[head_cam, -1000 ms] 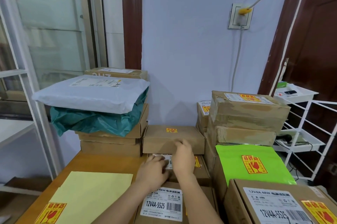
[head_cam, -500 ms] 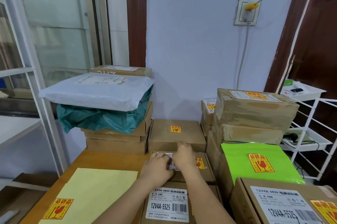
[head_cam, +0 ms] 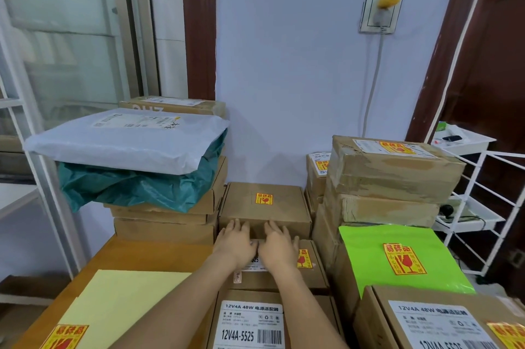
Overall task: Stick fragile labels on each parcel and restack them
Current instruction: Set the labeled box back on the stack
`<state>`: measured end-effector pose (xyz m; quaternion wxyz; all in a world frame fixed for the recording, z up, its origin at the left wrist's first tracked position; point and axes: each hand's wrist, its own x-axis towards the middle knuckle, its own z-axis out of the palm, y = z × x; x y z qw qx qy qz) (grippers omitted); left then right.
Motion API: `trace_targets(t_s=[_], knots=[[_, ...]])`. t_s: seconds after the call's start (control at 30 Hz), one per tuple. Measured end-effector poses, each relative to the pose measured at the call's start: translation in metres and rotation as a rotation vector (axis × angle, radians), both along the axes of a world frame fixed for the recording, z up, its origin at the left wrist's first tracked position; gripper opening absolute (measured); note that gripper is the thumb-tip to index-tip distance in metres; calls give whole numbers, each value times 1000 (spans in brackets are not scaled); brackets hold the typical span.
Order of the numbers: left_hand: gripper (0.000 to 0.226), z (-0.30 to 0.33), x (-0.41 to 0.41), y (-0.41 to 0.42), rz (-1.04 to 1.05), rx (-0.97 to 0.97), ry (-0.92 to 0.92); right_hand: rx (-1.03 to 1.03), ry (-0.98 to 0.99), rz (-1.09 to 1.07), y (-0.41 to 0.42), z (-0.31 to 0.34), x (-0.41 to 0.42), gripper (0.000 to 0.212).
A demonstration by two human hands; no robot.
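Observation:
A brown cardboard box [head_cam: 264, 206] with a small fragile sticker on top stands against the wall. My left hand [head_cam: 235, 245] and my right hand [head_cam: 279, 246] lie side by side with straight fingers, their tips against that box's front face, over a lower labelled box [head_cam: 312, 272]. In front of it sits a box [head_cam: 250, 323] with a white 12V4A-5525 label. A yellow backing sheet [head_cam: 113, 306] with one fragile sticker [head_cam: 66, 337] lies on the wooden table at the left.
Left stack: a white mailer [head_cam: 125, 141] on a teal bag [head_cam: 136, 186] on cardboard boxes. Right stack: taped boxes [head_cam: 395, 172] with fragile stickers, a green mailer [head_cam: 397, 260], another 12V4A box [head_cam: 434, 323]. A white wire rack [head_cam: 477, 206] stands far right.
Both hands have slid forward off the lower box's label and spread apart, fingers now against the rear box's front. The camera has moved closer.

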<state>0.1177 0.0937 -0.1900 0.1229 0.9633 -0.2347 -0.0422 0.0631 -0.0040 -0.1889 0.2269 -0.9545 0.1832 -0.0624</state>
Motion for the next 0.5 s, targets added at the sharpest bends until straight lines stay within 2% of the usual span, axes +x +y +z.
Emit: trace_targets(t_s=[0.13, 0.23, 0.37, 0.5], knots=[[60, 1, 3, 4, -34, -6, 42, -23, 42, 13, 0, 0, 1, 53], [57, 4, 0, 12, -50, -59, 29, 33, 42, 15, 1, 7, -2, 56], [51, 11, -19, 16, -73, -198, -46, 57, -76, -43, 1, 11, -14, 52], [53, 9, -42, 25, 42, -324, -13, 42, -188, -166, 0, 14, -36, 39]])
